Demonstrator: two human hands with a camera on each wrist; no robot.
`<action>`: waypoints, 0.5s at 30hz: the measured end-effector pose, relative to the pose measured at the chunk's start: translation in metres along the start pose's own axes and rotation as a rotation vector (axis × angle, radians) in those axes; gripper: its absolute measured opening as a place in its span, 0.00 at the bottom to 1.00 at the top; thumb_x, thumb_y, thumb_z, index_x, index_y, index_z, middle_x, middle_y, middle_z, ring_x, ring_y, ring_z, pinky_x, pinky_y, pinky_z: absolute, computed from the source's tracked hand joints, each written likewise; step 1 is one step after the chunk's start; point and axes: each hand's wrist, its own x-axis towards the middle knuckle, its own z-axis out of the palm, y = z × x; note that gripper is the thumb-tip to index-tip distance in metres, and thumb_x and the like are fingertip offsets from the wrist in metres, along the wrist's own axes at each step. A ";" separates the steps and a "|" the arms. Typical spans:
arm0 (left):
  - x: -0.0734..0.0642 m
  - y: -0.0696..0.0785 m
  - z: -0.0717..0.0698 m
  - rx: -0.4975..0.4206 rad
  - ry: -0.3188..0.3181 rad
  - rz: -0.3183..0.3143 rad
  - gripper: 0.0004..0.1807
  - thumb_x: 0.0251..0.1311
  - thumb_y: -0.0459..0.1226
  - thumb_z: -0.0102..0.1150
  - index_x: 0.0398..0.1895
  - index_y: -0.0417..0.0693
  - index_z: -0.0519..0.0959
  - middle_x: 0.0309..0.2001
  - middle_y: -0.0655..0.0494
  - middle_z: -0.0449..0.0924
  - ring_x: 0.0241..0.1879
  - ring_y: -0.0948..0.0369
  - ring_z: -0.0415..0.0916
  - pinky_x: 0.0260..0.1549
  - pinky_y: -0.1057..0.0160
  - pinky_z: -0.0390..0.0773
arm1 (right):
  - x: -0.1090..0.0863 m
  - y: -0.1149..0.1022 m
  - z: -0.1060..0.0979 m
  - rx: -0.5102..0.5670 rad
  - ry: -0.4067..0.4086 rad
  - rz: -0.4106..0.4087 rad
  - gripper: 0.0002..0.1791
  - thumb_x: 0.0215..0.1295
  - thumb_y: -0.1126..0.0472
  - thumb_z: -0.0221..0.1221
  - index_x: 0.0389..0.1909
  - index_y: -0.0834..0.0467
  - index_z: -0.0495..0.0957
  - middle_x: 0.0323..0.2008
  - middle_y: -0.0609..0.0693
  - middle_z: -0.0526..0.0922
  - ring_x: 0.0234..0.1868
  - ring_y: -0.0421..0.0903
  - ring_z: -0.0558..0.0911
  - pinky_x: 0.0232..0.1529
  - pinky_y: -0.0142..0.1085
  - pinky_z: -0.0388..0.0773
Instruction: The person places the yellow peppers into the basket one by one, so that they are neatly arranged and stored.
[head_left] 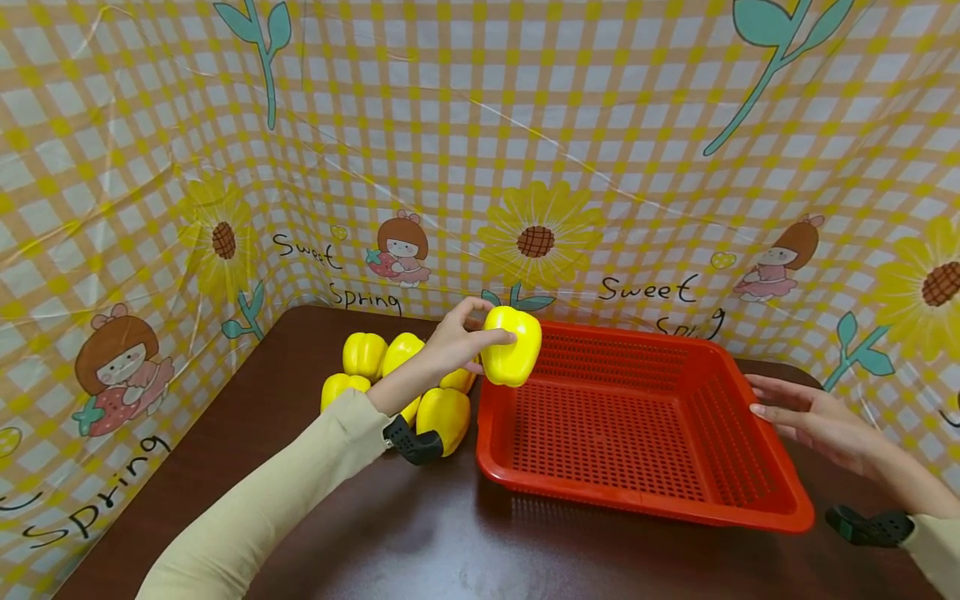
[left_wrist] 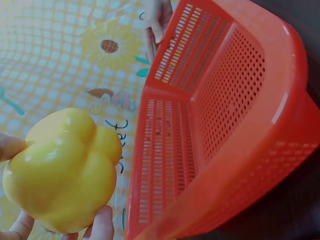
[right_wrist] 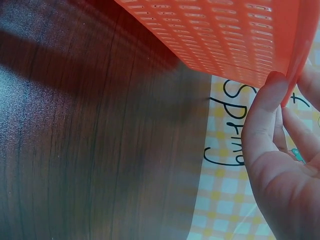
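My left hand (head_left: pixel 459 335) holds a yellow bell pepper (head_left: pixel 513 347) between thumb and fingers, raised at the left rim of a red plastic basket (head_left: pixel 600 497). From the left wrist view, fingertips press the bell pepper (left_wrist: pixel 65 170) on opposite sides, and the basket (left_wrist: pixel 280 115) stands beside it. My right hand (head_left: pixel 832 423) is at the basket's right rim. The right wrist view has this hand (right_wrist: pixel 280 165) pinching the rim, its thumb on the outer wall. Inside the basket, the perforated floor shows bare.
Several more yellow bell peppers (head_left: pixel 444 417) lie in a cluster on the dark wooden table (head_left: pixel 360 533), left of the basket and partly hidden by my left forearm. A checked, flower-printed cloth (head_left: pixel 450 150) hangs behind the table and along its sides.
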 end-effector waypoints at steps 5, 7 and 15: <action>0.009 0.002 0.014 -0.012 -0.037 -0.007 0.30 0.56 0.46 0.65 0.61 0.54 0.65 0.57 0.44 0.69 0.50 0.49 0.76 0.35 0.53 0.85 | 0.000 0.001 -0.001 0.013 -0.002 -0.012 0.25 0.73 0.68 0.46 0.54 0.32 0.70 0.48 0.29 0.81 0.46 0.31 0.82 0.43 0.28 0.82; 0.012 0.004 0.019 -0.011 -0.048 -0.013 0.30 0.55 0.47 0.65 0.60 0.54 0.65 0.55 0.44 0.69 0.48 0.50 0.77 0.36 0.51 0.85 | 0.000 0.001 -0.002 0.012 -0.003 -0.018 0.25 0.73 0.68 0.46 0.54 0.32 0.70 0.48 0.29 0.81 0.46 0.31 0.82 0.43 0.28 0.82; 0.024 0.010 0.040 -0.009 -0.095 -0.009 0.28 0.56 0.46 0.65 0.58 0.54 0.66 0.52 0.45 0.71 0.42 0.55 0.78 0.35 0.51 0.85 | 0.000 0.002 -0.001 0.017 -0.003 -0.027 0.25 0.73 0.69 0.46 0.54 0.32 0.71 0.48 0.30 0.81 0.46 0.32 0.82 0.43 0.28 0.82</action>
